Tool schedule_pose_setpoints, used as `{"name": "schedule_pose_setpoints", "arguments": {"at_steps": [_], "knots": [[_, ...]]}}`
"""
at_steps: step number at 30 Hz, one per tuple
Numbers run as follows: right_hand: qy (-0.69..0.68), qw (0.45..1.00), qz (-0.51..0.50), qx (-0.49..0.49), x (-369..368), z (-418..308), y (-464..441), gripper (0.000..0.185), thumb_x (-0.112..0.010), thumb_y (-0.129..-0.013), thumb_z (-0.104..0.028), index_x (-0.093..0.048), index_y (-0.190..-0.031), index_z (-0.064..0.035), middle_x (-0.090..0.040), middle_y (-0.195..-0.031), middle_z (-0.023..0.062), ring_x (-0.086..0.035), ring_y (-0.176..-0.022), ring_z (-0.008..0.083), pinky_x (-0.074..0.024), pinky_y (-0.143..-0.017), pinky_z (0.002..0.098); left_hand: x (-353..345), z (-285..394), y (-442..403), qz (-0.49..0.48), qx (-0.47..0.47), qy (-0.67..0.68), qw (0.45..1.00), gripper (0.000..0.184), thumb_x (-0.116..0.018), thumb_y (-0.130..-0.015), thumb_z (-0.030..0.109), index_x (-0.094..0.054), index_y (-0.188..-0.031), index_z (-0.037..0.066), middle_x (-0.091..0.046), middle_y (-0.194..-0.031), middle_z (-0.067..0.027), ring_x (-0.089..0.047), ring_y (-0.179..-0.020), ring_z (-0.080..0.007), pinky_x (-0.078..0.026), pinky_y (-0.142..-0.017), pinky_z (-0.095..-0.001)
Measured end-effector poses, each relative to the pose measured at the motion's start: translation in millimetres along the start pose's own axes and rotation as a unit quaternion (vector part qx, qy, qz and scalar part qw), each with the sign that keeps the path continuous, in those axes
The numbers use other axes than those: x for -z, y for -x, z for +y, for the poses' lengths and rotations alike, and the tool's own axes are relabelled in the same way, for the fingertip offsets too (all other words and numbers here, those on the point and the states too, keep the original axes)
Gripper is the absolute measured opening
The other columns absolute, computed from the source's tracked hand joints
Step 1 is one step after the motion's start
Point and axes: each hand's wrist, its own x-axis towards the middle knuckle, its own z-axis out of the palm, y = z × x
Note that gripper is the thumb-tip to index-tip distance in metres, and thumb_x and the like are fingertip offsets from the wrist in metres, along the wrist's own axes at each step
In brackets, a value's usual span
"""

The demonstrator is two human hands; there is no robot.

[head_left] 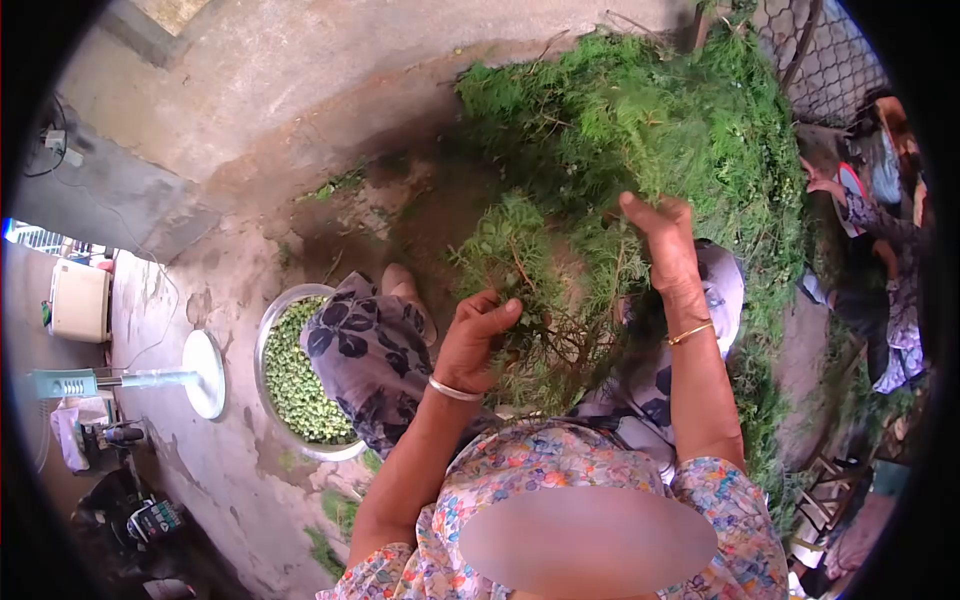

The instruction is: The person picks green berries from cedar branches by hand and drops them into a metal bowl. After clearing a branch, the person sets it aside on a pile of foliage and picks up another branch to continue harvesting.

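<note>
My left hand (pixel 473 343), with a silver bangle at its wrist, is closed around a bunch of feathery green plant stems (pixel 525 250) above my lap. Brownish stalks hang from the bunch between my knees. Raised at the right is my right hand (pixel 662 243), a gold bangle on its wrist. Its fingers are curled with the thumb up, close to the leafy sprigs; whatever they hold is hidden. Beside my left leg stands a wide metal basin (pixel 263 365) holding many small round green pods (pixel 305 385).
A large heap of feathery green plants (pixel 700 110) lies ahead and to the right. A white pedestal fan (pixel 205 375) stands left, near a beige cooler-like box (pixel 80 300). Another person's patterned clothing (pixel 903 330) shows at far right, below wire mesh (pixel 825 60).
</note>
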Motion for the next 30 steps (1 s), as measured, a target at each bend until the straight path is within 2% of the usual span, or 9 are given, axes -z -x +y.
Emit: {"name": "schedule_pose_setpoints", "arguments": {"at_steps": [2,5,11,13,15,19,23,26,30], "knots": [[0.284,0.957,-0.006,-0.066,8.9,3.4,-13.3,0.049,-0.073,-0.08,-0.034,-0.058,-0.101,0.0081,-0.064,-0.093,0.0107,-0.054,-0.084,0.0144,-0.0417,-0.08,0.0261,-21.5,0.6,-1.3,0.029,-0.06,-0.005,0.998,0.012,-0.066,-0.083,0.009,-0.06,-0.09,0.0,-0.066,-0.082,-0.0046,-0.063,-0.072,-0.0107,-0.05,-0.063,-0.0235],[0.247,0.968,-0.009,0.041,3.8,11.1,-8.2,0.061,-0.072,-0.079,-0.04,-0.054,-0.11,0.0099,-0.061,-0.102,0.0146,-0.053,-0.093,0.02,-0.0413,-0.085,0.0304,-24.9,-1.1,-1.8,0.063,-0.065,0.039,0.995,0.012,-0.065,-0.084,0.01,-0.059,-0.087,0.001,-0.066,-0.08,-0.0053,-0.063,-0.068,-0.0114,-0.05,-0.062,-0.0227],[0.075,0.996,0.002,-0.056,15.2,28.5,-11.4,0.089,-0.078,-0.072,-0.037,-0.034,-0.128,0.0166,-0.044,-0.129,0.0245,-0.042,-0.12,0.0288,-0.0289,-0.103,0.0367,-31.0,0.3,8.7,0.111,-0.092,0.053,0.988,0.013,-0.066,-0.083,0.012,-0.057,-0.08,0.004,-0.064,-0.074,-0.0031,-0.061,-0.061,-0.0097,-0.049,-0.058,-0.0229],[0.115,0.99,-0.058,-0.052,3.1,11.3,3.2,0.092,-0.079,-0.07,-0.036,-0.032,-0.131,0.0143,-0.044,-0.131,0.023,-0.039,-0.124,0.0293,-0.0273,-0.105,0.0364,-15.8,-11.8,7.8,0.119,-0.128,0.032,0.984,0.017,-0.067,-0.083,0.011,-0.054,-0.073,0.007,-0.06,-0.069,0.0,-0.056,-0.059,-0.0066,-0.046,-0.054,-0.0224],[0.096,0.992,-0.044,-0.064,13.5,38.3,-7.4,0.083,-0.08,-0.068,-0.038,-0.042,-0.128,0.0062,-0.05,-0.126,0.0176,-0.04,-0.121,0.0278,-0.027,-0.104,0.041,-25.9,-9.2,23.8,0.045,-0.131,0.007,0.99,0.02,-0.063,-0.084,0.008,-0.055,-0.1,-0.001,-0.065,-0.088,-0.0094,-0.066,-0.071,-0.0176,-0.055,-0.064,-0.0283],[0.044,0.99,-0.069,-0.113,9.7,41.4,-7.0,0.085,-0.079,-0.069,-0.041,-0.041,-0.13,0.0048,-0.05,-0.126,0.0165,-0.041,-0.121,0.0282,-0.0286,-0.103,0.0395,-48.9,4.4,47.7,0.003,-0.178,0.081,0.981,0.017,-0.064,-0.083,0.005,-0.06,-0.099,-0.002,-0.066,-0.089,-0.0086,-0.065,-0.074,-0.0163,-0.054,-0.066,-0.0284],[0.194,0.972,-0.122,-0.059,12.1,47.1,0.8,0.088,-0.076,-0.072,-0.044,-0.038,-0.132,0.0071,-0.047,-0.13,0.0209,-0.045,-0.119,0.0319,-0.0345,-0.1,0.0369,-44.9,6.7,56.8,0.039,-0.185,0.079,0.979,0.006,-0.064,-0.083,0.005,-0.06,-0.084,0.0,-0.065,-0.081,-0.0048,-0.061,-0.069,-0.0096,-0.048,-0.056,-0.0241],[0.436,0.896,-0.076,-0.034,8.1,35.5,19.5,0.094,-0.07,-0.079,-0.043,-0.023,-0.137,0.0134,-0.038,-0.135,0.0313,-0.035,-0.13,0.0373,-0.028,-0.107,0.0397,-21.2,-6.2,51.7,0.043,-0.164,0.057,0.984,0.01,-0.063,-0.085,0.005,-0.062,-0.093,-0.001,-0.064,-0.082,-0.0032,-0.06,-0.07,-0.0088,-0.052,-0.064,-0.0263],[0.538,0.831,-0.11,0.092,-9.7,20.9,55.8,0.081,-0.067,-0.082,-0.031,-0.024,-0.137,0.0117,-0.04,-0.132,0.0335,-0.044,-0.123,0.0387,-0.0349,-0.102,0.038,-18.3,-8.3,55.3,0.068,-0.151,0.011,0.986,0.009,-0.064,-0.085,0.008,-0.061,-0.09,0.0,-0.062,-0.078,-0.0006,-0.058,-0.068,-0.0061,-0.049,-0.059,-0.0246]]}}
